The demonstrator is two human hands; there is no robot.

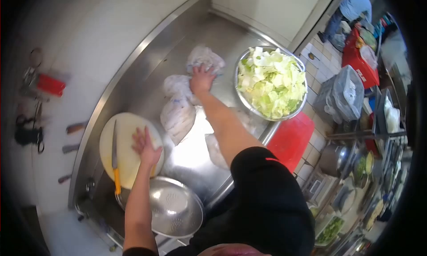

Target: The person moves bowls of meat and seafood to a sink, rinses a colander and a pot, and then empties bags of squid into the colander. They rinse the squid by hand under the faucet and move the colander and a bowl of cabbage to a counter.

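My left hand point(147, 147) is open, fingers spread, over the right side of a round white cutting board point(129, 167). A knife point(114, 149) with a yellow handle lies along the board's left part. Farther away, my right hand point(202, 80) rests with fingers apart on the lower edge of a crumpled, whitish plastic bag point(205, 58). Beside that hand lies a knotted, cloudy plastic bag point(179, 116); its pale contents cannot be made out. A metal bowl point(239, 88) heaped with chopped pale-green leaves point(271, 82) stands to the right of my right hand.
A metal colander point(175, 207) sits near my body, below the board. The steel counter point(173, 47) has a raised rim against the wall. A red board point(291, 138) lies by its right edge. Bins point(340, 96), shelves with food containers point(329, 229) and a person point(356, 7) are at right.
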